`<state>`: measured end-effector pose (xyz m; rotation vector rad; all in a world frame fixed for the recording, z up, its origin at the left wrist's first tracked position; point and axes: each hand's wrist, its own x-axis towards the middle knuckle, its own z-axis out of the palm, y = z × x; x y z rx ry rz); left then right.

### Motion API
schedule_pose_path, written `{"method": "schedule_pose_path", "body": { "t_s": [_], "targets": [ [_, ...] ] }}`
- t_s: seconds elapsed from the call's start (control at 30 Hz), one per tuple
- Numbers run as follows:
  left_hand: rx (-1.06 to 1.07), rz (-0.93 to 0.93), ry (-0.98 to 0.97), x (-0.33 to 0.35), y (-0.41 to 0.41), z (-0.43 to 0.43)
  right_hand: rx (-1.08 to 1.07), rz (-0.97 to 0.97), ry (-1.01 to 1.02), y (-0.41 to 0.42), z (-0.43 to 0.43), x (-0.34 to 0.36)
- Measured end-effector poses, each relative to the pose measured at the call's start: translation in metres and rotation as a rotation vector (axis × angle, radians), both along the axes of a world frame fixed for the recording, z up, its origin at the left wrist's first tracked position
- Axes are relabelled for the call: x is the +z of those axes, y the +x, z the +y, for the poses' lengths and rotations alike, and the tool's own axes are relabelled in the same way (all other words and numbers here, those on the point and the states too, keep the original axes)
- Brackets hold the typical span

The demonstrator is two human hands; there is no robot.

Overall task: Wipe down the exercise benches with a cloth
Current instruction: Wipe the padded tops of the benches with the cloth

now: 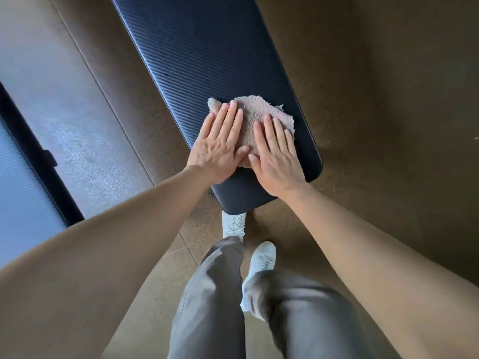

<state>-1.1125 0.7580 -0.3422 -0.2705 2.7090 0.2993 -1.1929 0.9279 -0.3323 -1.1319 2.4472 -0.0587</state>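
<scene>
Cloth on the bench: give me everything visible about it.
The cloth is a small pinkish-beige terry rag with a fuzzy nap and ragged, uneven edges. It lies rumpled but flattened on the near end of the dark textured bench pad, nearer its right edge. The left hand and right hand both press on it with straight fingers, covering its near part; its far edge and left corner show beyond them. Wet or dry cannot be told.

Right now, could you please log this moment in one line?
wiping | left hand flat on cloth | right hand flat on cloth | cloth at bench near end
</scene>
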Motion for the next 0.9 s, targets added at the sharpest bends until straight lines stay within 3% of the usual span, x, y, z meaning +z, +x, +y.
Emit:
{"method": "schedule_pose_path", "body": {
  "t_s": [0.27, 0.5, 0.9],
  "targets": [
    [0.176, 0.01, 0.004, 0.0, -0.058, -0.046, 0.165, 0.06, 0.069, -0.077, -0.067, -0.003],
    [0.418, 0.038, 0.007, -0.001, -0.072, -0.03, 0.379, 0.071, 0.05, -0.115, -0.073, -0.003],
    [0.773, -0.034, 0.026, 0.007, -0.052, 0.149, 0.734, -0.034, 0.138, -0.139, 0.037, 0.01]
  ]
}}
